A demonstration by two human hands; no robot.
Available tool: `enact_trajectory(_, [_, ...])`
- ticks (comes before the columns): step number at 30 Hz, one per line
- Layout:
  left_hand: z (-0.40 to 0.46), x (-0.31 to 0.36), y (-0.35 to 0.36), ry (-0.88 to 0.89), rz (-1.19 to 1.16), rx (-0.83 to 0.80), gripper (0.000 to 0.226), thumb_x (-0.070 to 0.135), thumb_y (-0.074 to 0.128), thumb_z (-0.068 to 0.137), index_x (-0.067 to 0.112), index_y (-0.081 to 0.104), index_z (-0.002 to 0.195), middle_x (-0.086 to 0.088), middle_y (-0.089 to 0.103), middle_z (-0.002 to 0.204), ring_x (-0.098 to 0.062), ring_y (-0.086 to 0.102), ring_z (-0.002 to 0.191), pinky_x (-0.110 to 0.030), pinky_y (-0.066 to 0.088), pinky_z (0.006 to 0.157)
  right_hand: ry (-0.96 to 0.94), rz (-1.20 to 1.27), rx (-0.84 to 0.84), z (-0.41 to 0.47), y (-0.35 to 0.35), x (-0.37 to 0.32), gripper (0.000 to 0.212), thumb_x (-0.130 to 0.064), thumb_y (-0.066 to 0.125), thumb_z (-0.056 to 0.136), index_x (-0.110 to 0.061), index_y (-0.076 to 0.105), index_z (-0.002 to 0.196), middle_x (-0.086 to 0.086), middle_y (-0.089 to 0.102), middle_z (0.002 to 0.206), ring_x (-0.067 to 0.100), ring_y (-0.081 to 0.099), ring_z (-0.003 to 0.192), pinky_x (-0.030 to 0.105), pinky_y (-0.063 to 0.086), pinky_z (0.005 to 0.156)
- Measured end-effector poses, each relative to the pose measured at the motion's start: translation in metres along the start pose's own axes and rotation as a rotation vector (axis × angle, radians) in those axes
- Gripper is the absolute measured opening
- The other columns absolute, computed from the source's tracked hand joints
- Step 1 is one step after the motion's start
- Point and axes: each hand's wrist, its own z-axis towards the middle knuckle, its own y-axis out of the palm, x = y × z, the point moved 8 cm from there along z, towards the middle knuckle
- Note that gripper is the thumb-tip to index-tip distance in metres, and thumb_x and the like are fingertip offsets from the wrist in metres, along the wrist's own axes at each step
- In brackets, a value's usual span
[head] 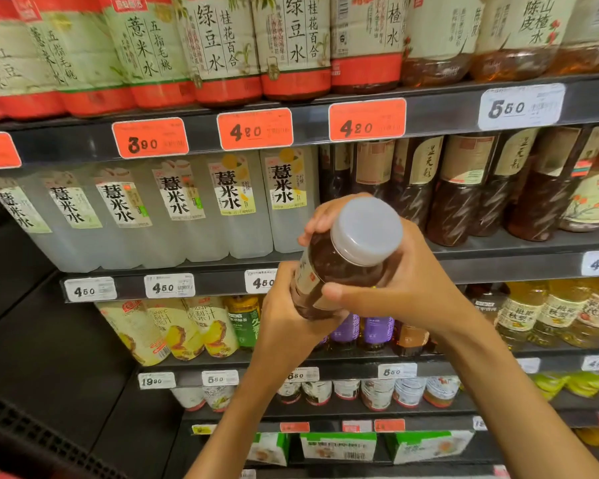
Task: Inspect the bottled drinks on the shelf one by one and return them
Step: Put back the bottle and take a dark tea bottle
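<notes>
A dark brown bottled drink [329, 267] with a grey cap and a beige label is tilted toward me in front of the shelf, its cap facing the camera. My left hand [284, 323] grips its lower body from below. My right hand [391, 285] wraps around the upper body, fingers curled over the far side and thumb across the label. Matching dark bottles [464, 195] stand in a row on the second shelf, right behind my hands.
Clear bottles with white labels [173, 216] fill the left of the same shelf. Red-banded bottles [222, 53] line the top shelf. Yellow juice and purple bottles [374, 330] sit below, then cans and cartons. Price tags [255, 128] run along the shelf edges.
</notes>
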Motion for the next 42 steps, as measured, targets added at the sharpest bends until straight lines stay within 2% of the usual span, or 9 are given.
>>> enact_trajectory(4, [0.004, -0.005, 0.006, -0.039, 0.011, -0.025, 0.059, 0.038, 0.076, 0.051, 0.059, 0.051, 0.1, 0.028, 0.066, 0.098, 0.004, 0.065, 0.092, -0.014, 0.053, 0.071, -0.041, -0.03, -0.058, -0.002, 0.003, -0.004, 0.051, 0.009, 0.073, 0.064, -0.015, 0.057, 0.106, 0.01, 0.059, 0.109, 0.028, 0.06, 0.105, 0.042, 0.048, 0.094])
enact_trajectory(8, [0.002, -0.007, 0.01, -0.036, 0.021, -0.079, 0.065, 0.014, 0.085, 0.062, 0.043, 0.054, 0.111, 0.013, 0.068, 0.106, -0.008, 0.065, 0.102, -0.023, 0.056, 0.078, -0.029, -0.005, -0.088, -0.002, -0.001, -0.004, 0.051, 0.006, 0.075, 0.065, -0.018, 0.059, 0.107, 0.004, 0.062, 0.111, 0.024, 0.059, 0.109, 0.036, 0.047, 0.094])
enact_trajectory(15, [-0.021, -0.003, 0.022, -0.114, 0.074, -0.325, 0.059, 0.015, 0.088, 0.062, 0.028, 0.055, 0.11, 0.026, 0.068, 0.1, 0.005, 0.065, 0.093, -0.007, 0.049, 0.072, 0.047, 0.341, -0.07, 0.014, -0.001, 0.003, 0.057, -0.044, 0.076, 0.074, -0.005, 0.057, 0.111, 0.008, 0.066, 0.107, 0.031, 0.065, 0.099, 0.046, 0.05, 0.088])
enact_trajectory(20, [-0.034, -0.003, 0.032, -0.158, 0.018, -0.394, 0.073, 0.021, 0.086, 0.062, 0.028, 0.048, 0.124, 0.023, 0.067, 0.106, 0.002, 0.064, 0.1, -0.008, 0.049, 0.076, 0.145, 0.516, 0.012, 0.024, -0.005, 0.013, 0.054, -0.037, 0.078, 0.069, -0.005, 0.057, 0.106, 0.008, 0.069, 0.087, 0.025, 0.066, 0.079, 0.038, 0.054, 0.075])
enact_trajectory(24, [-0.041, 0.003, 0.033, -0.176, -0.022, -0.289, 0.069, 0.036, 0.077, 0.063, 0.054, 0.038, 0.117, 0.028, 0.061, 0.111, 0.003, 0.06, 0.108, -0.008, 0.048, 0.079, 0.198, 0.341, 0.178, 0.026, -0.016, 0.018, 0.027, -0.022, 0.062, 0.082, -0.006, 0.058, 0.104, 0.003, 0.071, 0.083, 0.02, 0.067, 0.077, 0.033, 0.055, 0.073])
enact_trajectory(30, [-0.037, 0.011, 0.024, -0.129, 0.011, -0.038, 0.065, 0.022, 0.083, 0.068, 0.041, 0.043, 0.115, 0.029, 0.061, 0.101, 0.006, 0.063, 0.095, -0.009, 0.052, 0.071, 0.259, 0.119, 0.385, 0.024, -0.025, 0.029, 0.026, -0.036, 0.067, 0.084, -0.017, 0.064, 0.102, 0.001, 0.072, 0.095, 0.01, 0.067, 0.087, 0.026, 0.052, 0.076])
enact_trajectory(34, [-0.041, 0.007, 0.02, -0.223, -0.09, -0.103, 0.058, 0.025, 0.085, 0.057, 0.035, 0.051, 0.104, 0.026, 0.068, 0.089, 0.006, 0.066, 0.083, -0.008, 0.051, 0.064, 0.334, 0.303, 0.256, 0.032, -0.026, 0.038, 0.032, -0.048, 0.056, 0.087, -0.021, 0.072, 0.096, 0.004, 0.072, 0.093, 0.012, 0.068, 0.087, 0.026, 0.055, 0.078])
enact_trajectory(39, [-0.061, 0.005, 0.045, -0.452, -0.546, -0.446, 0.087, 0.034, 0.089, 0.05, 0.009, 0.051, 0.124, -0.009, 0.072, 0.095, -0.025, 0.069, 0.085, -0.038, 0.055, 0.077, 0.373, 0.755, -0.019, 0.037, 0.003, 0.046, 0.061, -0.044, 0.082, 0.064, -0.007, 0.061, 0.108, 0.012, 0.07, 0.092, 0.027, 0.068, 0.086, 0.04, 0.057, 0.08])
enact_trajectory(42, [-0.064, 0.009, 0.049, -0.465, -0.624, -0.491, 0.072, 0.029, 0.086, 0.058, 0.011, 0.055, 0.12, -0.011, 0.07, 0.1, -0.025, 0.069, 0.087, -0.038, 0.055, 0.077, 0.381, 0.776, 0.062, 0.03, 0.0, 0.057, 0.046, -0.037, 0.074, 0.078, -0.006, 0.057, 0.108, 0.01, 0.068, 0.086, 0.023, 0.067, 0.078, 0.036, 0.058, 0.07])
